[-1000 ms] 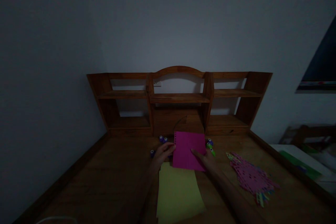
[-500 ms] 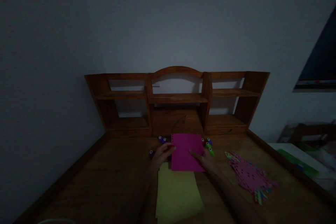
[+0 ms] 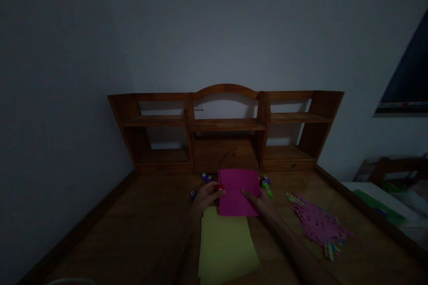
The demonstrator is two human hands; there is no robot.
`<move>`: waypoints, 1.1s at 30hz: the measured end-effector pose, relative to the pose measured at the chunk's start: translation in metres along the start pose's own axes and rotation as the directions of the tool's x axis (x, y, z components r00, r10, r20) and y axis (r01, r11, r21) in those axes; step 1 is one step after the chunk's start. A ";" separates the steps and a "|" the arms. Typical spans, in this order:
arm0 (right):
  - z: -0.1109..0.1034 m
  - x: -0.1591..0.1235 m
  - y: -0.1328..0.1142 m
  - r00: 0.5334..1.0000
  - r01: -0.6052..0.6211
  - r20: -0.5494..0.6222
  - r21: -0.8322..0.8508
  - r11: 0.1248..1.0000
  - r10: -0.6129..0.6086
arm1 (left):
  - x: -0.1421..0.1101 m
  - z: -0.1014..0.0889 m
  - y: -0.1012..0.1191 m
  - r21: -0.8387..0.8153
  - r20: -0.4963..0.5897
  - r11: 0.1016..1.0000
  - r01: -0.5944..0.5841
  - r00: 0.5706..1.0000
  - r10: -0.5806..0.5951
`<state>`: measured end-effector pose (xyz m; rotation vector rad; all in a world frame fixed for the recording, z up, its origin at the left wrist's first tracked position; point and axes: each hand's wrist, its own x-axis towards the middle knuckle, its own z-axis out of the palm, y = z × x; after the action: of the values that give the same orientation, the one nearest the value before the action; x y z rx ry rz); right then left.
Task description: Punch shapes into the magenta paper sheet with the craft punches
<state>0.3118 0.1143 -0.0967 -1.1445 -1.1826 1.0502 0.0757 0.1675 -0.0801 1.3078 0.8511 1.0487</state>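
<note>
Upright above the desk, a bright pink sheet of paper [image 3: 236, 205] with a row of small holes down its upper left edge is held up. My right hand [image 3: 262, 202] grips its right side, thumb flat on the front and fingers behind. My left hand [image 3: 205, 197] pinches a small red googly-eyed piece [image 3: 219, 187] at the sheet's left edge; dim light hides its exact kind. Below lies a stack of yellow paper [image 3: 227, 247]. Near my left hand are purple googly-eyed pieces [image 3: 206, 177], and green ones [image 3: 265, 185] sit beside my right hand.
A wooden shelf unit [image 3: 227, 128] stands along the back of the desk [image 3: 140, 231]. To the right lies a pink dark-spotted bundle [image 3: 319, 222] with coloured pieces at its ends. A white surface with a green item [image 3: 379, 207] is beyond the desk's right edge.
My left fingers have shifted slightly on the red piece, which now shows more clearly at the sheet's edge. The pink sheet has moved slightly up and right.
</note>
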 end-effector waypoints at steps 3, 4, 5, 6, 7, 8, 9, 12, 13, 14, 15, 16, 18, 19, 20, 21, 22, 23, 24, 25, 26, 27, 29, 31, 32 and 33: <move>0.000 0.000 0.000 1.000 -0.002 -0.019 -0.005 1.000 0.001 | -0.001 0.001 0.002 -0.001 -0.004 1.000 0.002 1.000 -0.002; 0.000 -0.001 -0.001 1.000 0.000 -0.020 -0.005 1.000 0.000 | -0.001 0.001 0.002 -0.005 0.000 1.000 0.002 1.000 -0.002; 0.001 -0.001 -0.001 1.000 0.000 -0.016 -0.006 1.000 0.000 | -0.001 0.001 0.001 -0.009 0.004 1.000 0.001 1.000 -0.001; 0.001 -0.001 -0.002 1.000 -0.002 -0.003 -0.007 1.000 0.002 | -0.001 0.000 0.001 -0.014 0.006 1.000 -0.001 1.000 0.001; 0.002 -0.002 -0.002 1.000 -0.004 0.010 -0.007 1.000 0.004 | -0.001 0.000 0.001 -0.018 0.008 1.000 -0.004 1.000 0.004; 0.002 -0.002 -0.002 1.000 -0.001 0.015 -0.007 1.000 0.001 | -0.002 0.000 0.001 -0.022 0.007 1.000 -0.006 1.000 0.006; 0.002 -0.002 -0.003 1.000 0.006 0.011 -0.006 1.000 -0.006 | -0.002 0.000 0.001 -0.023 0.007 1.000 -0.008 1.000 0.008; 0.002 -0.002 -0.003 1.000 0.020 -0.003 -0.011 1.000 -0.020 | -0.004 0.001 0.003 -0.010 0.012 1.000 -0.003 1.000 0.003; 0.002 -0.002 -0.003 1.000 0.017 0.001 -0.012 1.000 -0.017 | -0.004 0.001 0.004 -0.008 0.015 1.000 0.004 1.000 -0.004; 0.001 -0.002 -0.003 1.000 0.012 0.010 -0.014 1.000 -0.012 | -0.005 0.001 0.004 -0.010 0.021 1.000 0.013 1.000 -0.013; 0.001 -0.002 -0.003 1.000 0.006 0.014 -0.016 1.000 -0.006 | -0.005 0.001 0.005 -0.014 0.026 1.000 0.021 0.999 -0.020; 0.001 -0.002 -0.002 1.000 0.004 0.012 -0.017 1.000 -0.004 | -0.005 0.002 0.005 -0.019 0.030 1.000 0.025 0.999 -0.024; 0.000 -0.002 -0.002 1.000 0.003 0.005 -0.020 1.000 -0.003 | -0.004 0.002 0.005 -0.025 0.042 0.999 0.030 0.999 -0.029; 0.000 -0.002 -0.002 1.000 0.003 0.007 -0.023 1.000 -0.002 | -0.004 0.002 0.005 -0.022 0.042 0.999 0.033 0.999 -0.032; 0.000 -0.002 -0.002 1.000 0.003 0.014 -0.025 1.000 -0.002 | -0.004 0.001 0.005 -0.016 0.041 0.999 0.034 0.999 -0.033; 0.000 -0.002 -0.002 1.000 0.005 0.022 -0.025 1.000 -0.004 | -0.003 0.001 0.005 -0.011 0.042 0.999 0.036 0.998 -0.035; 0.000 -0.002 -0.002 1.000 0.009 0.029 -0.024 1.000 -0.009 | -0.003 0.001 0.004 -0.007 0.044 0.999 0.036 0.998 -0.036; 0.000 -0.002 -0.002 0.999 0.016 0.035 -0.023 1.000 -0.015 | -0.003 0.000 0.005 -0.004 0.045 0.999 0.033 0.998 -0.033; -0.001 -0.002 -0.002 0.999 0.023 0.040 -0.021 0.999 -0.022 | -0.003 0.000 0.005 -0.004 0.045 1.000 0.030 0.999 -0.029; -0.001 -0.002 -0.002 0.999 0.030 0.044 -0.023 0.999 -0.029 | -0.003 0.000 0.005 -0.007 0.044 1.000 0.030 0.999 -0.029; -0.001 -0.002 -0.003 0.998 0.036 0.050 -0.027 0.999 -0.035 | -0.003 0.000 0.005 -0.012 0.042 0.999 0.035 0.999 -0.034; -0.001 -0.002 -0.003 0.998 0.039 0.054 -0.033 0.999 -0.038 | -0.003 0.000 0.005 -0.017 0.042 0.999 0.041 0.998 -0.040; 0.000 -0.002 -0.004 0.998 0.038 0.056 -0.040 0.999 -0.035 | -0.003 0.001 0.005 -0.025 0.042 0.999 0.046 0.998 -0.045; 0.000 -0.003 -0.005 0.998 0.035 0.053 -0.040 0.999 -0.033 | -0.003 0.001 0.005 -0.026 0.041 0.998 0.049 0.998 -0.048; 0.000 -0.003 -0.006 0.999 0.040 0.037 -0.047 0.998 -0.038 | -0.004 0.001 0.005 -0.026 0.041 0.998 0.051 0.998 -0.050; 0.001 -0.003 -0.006 0.999 0.046 0.017 -0.059 0.997 -0.045 | -0.004 0.001 0.005 -0.025 0.041 0.998 0.052 0.998 -0.051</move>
<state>0.3110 0.1109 -0.0912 -1.1519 -1.2541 0.9970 0.0748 0.1636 -0.0756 1.2749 0.8343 0.9862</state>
